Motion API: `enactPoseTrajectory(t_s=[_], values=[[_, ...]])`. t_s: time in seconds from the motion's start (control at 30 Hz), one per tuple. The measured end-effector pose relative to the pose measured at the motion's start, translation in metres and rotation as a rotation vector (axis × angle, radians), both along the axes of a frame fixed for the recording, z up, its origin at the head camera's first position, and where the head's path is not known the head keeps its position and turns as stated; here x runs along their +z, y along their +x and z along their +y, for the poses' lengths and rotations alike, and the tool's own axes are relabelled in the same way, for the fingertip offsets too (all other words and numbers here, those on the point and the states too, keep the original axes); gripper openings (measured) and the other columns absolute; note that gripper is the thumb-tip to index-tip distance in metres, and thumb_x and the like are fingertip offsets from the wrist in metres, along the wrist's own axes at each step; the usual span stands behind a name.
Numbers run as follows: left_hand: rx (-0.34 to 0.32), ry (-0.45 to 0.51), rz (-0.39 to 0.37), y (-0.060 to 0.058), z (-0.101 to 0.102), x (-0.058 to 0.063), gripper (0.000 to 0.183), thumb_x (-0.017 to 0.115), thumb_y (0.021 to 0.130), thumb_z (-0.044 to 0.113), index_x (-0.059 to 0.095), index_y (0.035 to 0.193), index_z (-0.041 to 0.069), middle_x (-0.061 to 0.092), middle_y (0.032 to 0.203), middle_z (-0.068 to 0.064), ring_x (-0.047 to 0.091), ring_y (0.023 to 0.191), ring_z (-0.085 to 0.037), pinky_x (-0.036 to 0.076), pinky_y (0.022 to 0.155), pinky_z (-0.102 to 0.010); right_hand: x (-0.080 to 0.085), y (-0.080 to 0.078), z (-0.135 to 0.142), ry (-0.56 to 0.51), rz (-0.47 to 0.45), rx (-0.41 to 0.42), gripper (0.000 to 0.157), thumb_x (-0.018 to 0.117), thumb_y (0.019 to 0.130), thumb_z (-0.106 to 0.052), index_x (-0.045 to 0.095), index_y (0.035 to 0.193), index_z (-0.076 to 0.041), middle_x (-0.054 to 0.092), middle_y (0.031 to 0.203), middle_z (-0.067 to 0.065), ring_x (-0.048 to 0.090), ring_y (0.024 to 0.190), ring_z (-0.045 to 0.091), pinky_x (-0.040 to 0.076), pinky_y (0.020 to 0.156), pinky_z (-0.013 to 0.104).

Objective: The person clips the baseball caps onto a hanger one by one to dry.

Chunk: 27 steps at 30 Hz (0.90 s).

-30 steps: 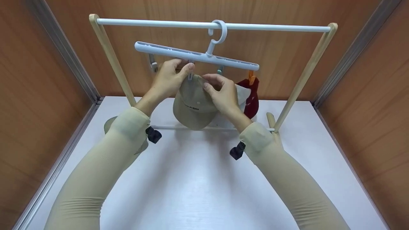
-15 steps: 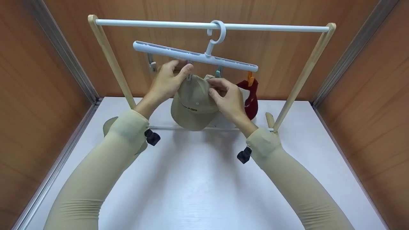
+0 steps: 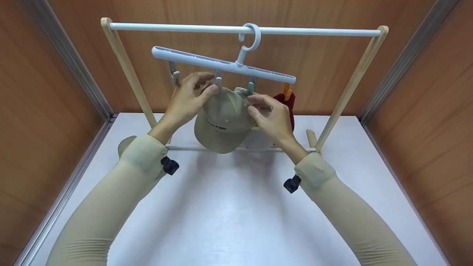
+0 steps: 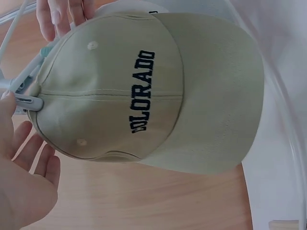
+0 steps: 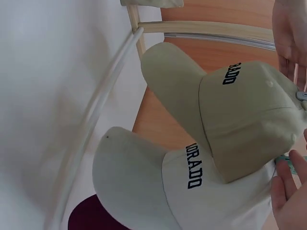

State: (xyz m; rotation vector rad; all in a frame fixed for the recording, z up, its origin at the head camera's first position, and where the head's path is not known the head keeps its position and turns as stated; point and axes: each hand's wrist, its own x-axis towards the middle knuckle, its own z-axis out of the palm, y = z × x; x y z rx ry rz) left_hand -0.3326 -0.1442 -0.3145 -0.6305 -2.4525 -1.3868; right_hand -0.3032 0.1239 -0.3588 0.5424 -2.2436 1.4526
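A khaki baseball cap [image 3: 225, 125] lettered "COLORADO" hangs brim down from a grey clip [image 3: 218, 82] on the pale blue hanger [image 3: 199, 59]. Beside that clip is my left hand [image 3: 186, 99], its fingers spread loosely and its thumb close to the clip. My right hand [image 3: 275, 120] is at the cap's right side, near a teal clip [image 3: 251, 88], with thumb and forefinger apart. Behind the khaki cap a white cap [image 5: 216, 191] hangs, partly hidden. Farther right, an orange clip [image 3: 287, 92] holds a dark red cap [image 3: 290, 105], largely covered by my right hand.
The hanger hooks over the white rail [image 3: 177, 27] of a wooden-sided rack [image 3: 129, 70] and tilts down to the right. Another grey clip [image 3: 175, 77] hangs at its left end. Part of another khaki item [image 3: 125, 145] shows behind my left sleeve.
My left hand has eased down and left, away from the grey clip, which shows more fully. My right hand has shifted right and slightly down from the khaki cap, uncovering the teal clip.
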Motion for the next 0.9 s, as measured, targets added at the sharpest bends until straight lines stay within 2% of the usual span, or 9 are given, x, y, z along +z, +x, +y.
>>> enactPoseTrajectory(t_s=[0.17, 0.37, 0.73, 0.9], values=[[0.062, -0.051, 0.008, 0.006, -0.011, -0.009, 0.053, 0.068, 0.105, 0.043, 0.058, 0.148, 0.014, 0.060, 0.147, -0.004, 0.052, 0.137, -0.023, 0.041, 0.118, -0.044, -0.002, 0.002, 0.011, 0.035, 0.021, 0.006, 0.028, 0.075, 0.101, -0.016, 0.076, 0.128, -0.011, 0.076, 0.124, 0.002, 0.071, 0.111, 0.019, 0.056, 0.102, 0.036], [0.132, -0.089, 0.000, 0.010, -0.021, -0.021, 0.055, 0.070, 0.103, 0.044, 0.058, 0.149, 0.017, 0.058, 0.150, -0.004, 0.047, 0.141, -0.025, 0.037, 0.117, -0.053, -0.006, 0.004, 0.024, 0.030, 0.041, 0.037, 0.029, 0.076, 0.100, -0.016, 0.075, 0.129, -0.010, 0.075, 0.126, 0.004, 0.070, 0.112, 0.023, 0.056, 0.103, 0.044], [0.168, -0.148, 0.078, 0.024, -0.031, -0.043, 0.050, 0.075, 0.102, 0.036, 0.060, 0.145, 0.015, 0.061, 0.146, -0.006, 0.048, 0.138, -0.030, 0.035, 0.115, -0.059, -0.014, 0.012, 0.038, 0.153, 0.104, 0.019, 0.040, 0.079, 0.098, -0.019, 0.071, 0.137, -0.012, 0.071, 0.135, 0.004, 0.068, 0.119, 0.025, 0.054, 0.105, 0.048], [0.188, -0.167, 0.092, 0.030, -0.038, -0.049, 0.049, 0.076, 0.101, 0.033, 0.060, 0.144, 0.015, 0.061, 0.147, -0.006, 0.047, 0.137, -0.031, 0.031, 0.116, -0.061, -0.021, 0.015, 0.044, 0.207, 0.153, 0.010, 0.044, 0.079, 0.098, -0.023, 0.069, 0.139, -0.013, 0.069, 0.139, 0.002, 0.066, 0.126, 0.024, 0.051, 0.110, 0.045]])
